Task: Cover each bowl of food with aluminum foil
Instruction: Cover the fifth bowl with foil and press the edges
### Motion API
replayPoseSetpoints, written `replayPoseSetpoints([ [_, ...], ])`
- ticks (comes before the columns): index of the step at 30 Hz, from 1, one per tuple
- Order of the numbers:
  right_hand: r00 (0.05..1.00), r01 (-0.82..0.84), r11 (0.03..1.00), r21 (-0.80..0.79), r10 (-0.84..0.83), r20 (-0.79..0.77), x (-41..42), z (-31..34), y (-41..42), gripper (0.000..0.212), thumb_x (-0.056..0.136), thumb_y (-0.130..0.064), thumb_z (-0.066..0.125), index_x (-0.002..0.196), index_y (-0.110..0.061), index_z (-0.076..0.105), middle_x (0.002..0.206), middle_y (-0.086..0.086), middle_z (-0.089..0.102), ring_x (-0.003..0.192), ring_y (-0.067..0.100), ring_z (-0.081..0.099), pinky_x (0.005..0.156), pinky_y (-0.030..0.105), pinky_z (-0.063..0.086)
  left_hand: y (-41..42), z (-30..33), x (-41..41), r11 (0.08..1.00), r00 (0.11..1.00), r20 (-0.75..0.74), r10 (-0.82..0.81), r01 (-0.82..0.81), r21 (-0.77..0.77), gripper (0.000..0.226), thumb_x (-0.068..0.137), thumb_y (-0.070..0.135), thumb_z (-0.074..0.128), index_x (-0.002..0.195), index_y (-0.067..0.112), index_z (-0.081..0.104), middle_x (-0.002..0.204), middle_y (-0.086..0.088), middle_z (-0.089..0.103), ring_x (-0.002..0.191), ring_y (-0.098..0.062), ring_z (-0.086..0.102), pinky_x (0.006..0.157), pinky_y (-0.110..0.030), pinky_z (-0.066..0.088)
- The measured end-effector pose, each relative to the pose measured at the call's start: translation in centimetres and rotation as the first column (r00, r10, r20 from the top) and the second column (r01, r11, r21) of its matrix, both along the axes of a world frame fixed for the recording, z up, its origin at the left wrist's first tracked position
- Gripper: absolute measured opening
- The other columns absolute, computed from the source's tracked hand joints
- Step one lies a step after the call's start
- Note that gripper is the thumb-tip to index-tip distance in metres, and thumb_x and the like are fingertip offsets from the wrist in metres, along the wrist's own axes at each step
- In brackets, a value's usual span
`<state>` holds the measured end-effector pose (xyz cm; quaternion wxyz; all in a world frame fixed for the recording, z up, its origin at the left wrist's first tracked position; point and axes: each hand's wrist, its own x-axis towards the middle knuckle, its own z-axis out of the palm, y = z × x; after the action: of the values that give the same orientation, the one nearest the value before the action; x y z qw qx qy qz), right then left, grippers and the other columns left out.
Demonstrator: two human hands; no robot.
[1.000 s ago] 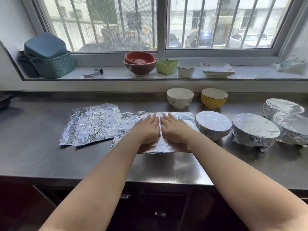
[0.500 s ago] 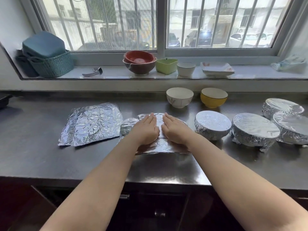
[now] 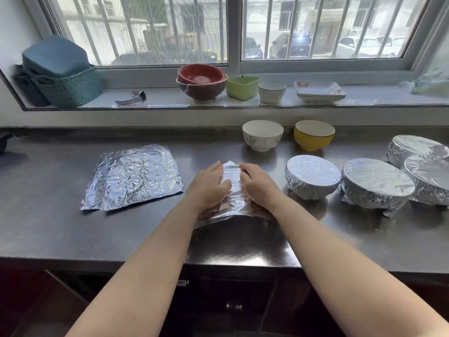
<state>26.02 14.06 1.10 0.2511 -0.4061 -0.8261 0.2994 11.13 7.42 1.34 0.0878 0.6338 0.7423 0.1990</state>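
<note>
1. Since the earlier frame, the foil sheet (image 3: 232, 183) has been gathered from a flat spread into a narrow raised fold.
2. Left hand (image 3: 209, 188) and right hand (image 3: 257, 186) press its two sides with curled fingers, probably to fold or lift it.
3. White bowl (image 3: 263, 135) and yellow bowl (image 3: 314, 134) stand uncovered behind; four foil-covered bowls (image 3: 313, 180) sit right; a spare foil sheet (image 3: 133, 180) lies left on the steel counter (image 3: 48, 227).

Sill, left: teal basket (image 3: 70, 87) with a blue lid (image 3: 56, 57) on top.
Sill, beside basket: watch (image 3: 132, 98), lying flat.
Sill, middle: stacked red bowls (image 3: 201, 81), green dish (image 3: 242, 87), white cup (image 3: 272, 91), in a row.
Sill, right: square plates (image 3: 318, 91), stacked; crumpled bag (image 3: 430, 81) at far end.
Outside: window bars (image 3: 150, 27), parked cars (image 3: 289, 46).
</note>
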Motion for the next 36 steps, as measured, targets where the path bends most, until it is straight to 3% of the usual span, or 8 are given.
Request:
replayPoseSetpoints([
  [2, 0.996, 0.046, 0.998, -0.041, -0.049, -0.073, -0.3, -0.4, 0.0, 0.038, 0.098, -0.020, 0.040, 0.131, -0.012, 0.057, 0.133, 0.006, 0.057, 0.126, 0.018, 0.048, 0.104, 0.029, 0.033, -0.1, -0.2, 0.1, 0.996, 0.998, 0.067, 0.021, -0.026, 0.085, 0.017, 0.089, 0.027, 0.048, 0.078, 0.016, 0.041, 0.122, -0.003, 0.059, 0.114, -0.024, 0.051, 0.088, -0.038, 0.040],
  [5, 0.980, 0.094, 0.991, -0.098, -0.109, -0.164, -0.6, -1.2, 0.1, 0.023, 0.090, -0.029, 0.037, 0.088, -0.027, 0.059, 0.089, -0.008, 0.059, 0.088, 0.013, 0.051, 0.080, 0.030, 0.037, -0.3, -0.4, 0.5, 0.976, 0.979, 0.196, 0.053, -0.092, 0.198, 0.017, 0.082, 0.026, 0.048, 0.074, 0.014, 0.039, 0.074, 0.002, 0.045, 0.071, -0.021, 0.044, 0.066, -0.039, 0.038],
  [9, 0.936, 0.102, 0.978, -0.180, -0.156, -0.315, -0.3, -1.1, -0.5, 0.033, 0.099, -0.022, 0.043, 0.125, -0.015, 0.062, 0.117, -0.003, 0.064, 0.111, 0.011, 0.054, 0.097, 0.030, 0.041, -0.5, -1.2, 0.5, 0.955, 0.905, 0.425, 0.038, -0.158, 0.252, 0.028, 0.084, 0.032, 0.046, 0.094, 0.014, 0.064, 0.102, 0.000, 0.066, 0.093, -0.019, 0.059, 0.085, -0.038, 0.047],
  [12, 0.883, 0.104, 0.962, -0.252, -0.206, -0.422, -0.3, -1.1, -0.9, 0.030, 0.100, -0.016, 0.044, 0.123, -0.012, 0.063, 0.114, -0.002, 0.066, 0.106, 0.010, 0.058, 0.095, 0.024, 0.044, -0.7, -1.7, 0.6, 0.935, 0.803, 0.595, 0.038, -0.239, 0.262, 0.038, 0.089, 0.036, 0.050, 0.118, 0.016, 0.067, 0.130, 0.003, 0.062, 0.118, -0.013, 0.057, 0.103, -0.033, 0.044],
  [16, 0.751, 0.073, 0.916, -0.393, -0.310, -0.582, -0.5, -1.9, -0.7, 0.026, 0.100, -0.006, 0.040, 0.110, -0.011, 0.063, 0.093, -0.012, 0.064, 0.083, -0.006, 0.061, 0.070, 0.003, 0.043, -0.7, -1.9, 1.1, 0.891, 0.670, 0.741, 0.026, -0.352, 0.287, 0.037, 0.089, 0.043, 0.047, 0.110, 0.021, 0.067, 0.109, 0.008, 0.068, 0.107, -0.012, 0.062, 0.095, -0.029, 0.048],
  [23, 0.690, 0.048, 0.893, -0.447, -0.353, -0.631, -0.7, -2.2, -0.5, 0.032, 0.100, -0.007, 0.038, 0.116, -0.004, 0.065, 0.109, 0.003, 0.064, 0.099, 0.008, 0.058, 0.075, 0.001, 0.043, -0.8, -1.9, 1.7, 0.839, 0.369, 0.929, -0.029, -0.496, 0.224, 0.017, 0.097, 0.024, 0.050, 0.093, 0.021, 0.066, 0.091, 0.003, 0.066, 0.089, -0.011, 0.063, 0.084, -0.029, 0.049],
  [30, 0.684, 0.038, 0.875, -0.482, -0.375, -0.626, -0.7, -2.2, -0.5, 0.033, 0.100, -0.011, 0.038, 0.118, -0.005, 0.065, 0.115, 0.003, 0.064, 0.109, 0.012, 0.057, 0.078, 0.002, 0.044, -1.0, -1.6, 1.8, 0.873, 0.237, 0.971, -0.014, -0.470, 0.127, 0.025, 0.096, 0.018, 0.045, 0.091, 0.013, 0.070, 0.084, -0.003, 0.070, 0.080, -0.019, 0.068, 0.069, -0.031, 0.052],
  [36, 0.706, 0.015, 0.851, -0.526, -0.382, -0.597, -0.6, -1.8, -0.9, 0.041, 0.087, -0.034, 0.047, 0.117, -0.016, 0.069, 0.121, -0.001, 0.066, 0.119, 0.017, 0.058, 0.110, 0.041, 0.041, -1.4, -1.7, 1.7, 0.920, 0.082, 0.995, 0.063, -0.392, -0.026, 0.032, 0.097, 0.020, 0.040, 0.081, 0.012, 0.065, 0.069, -0.005, 0.069, 0.058, -0.019, 0.067, 0.051, -0.022, 0.051],
])
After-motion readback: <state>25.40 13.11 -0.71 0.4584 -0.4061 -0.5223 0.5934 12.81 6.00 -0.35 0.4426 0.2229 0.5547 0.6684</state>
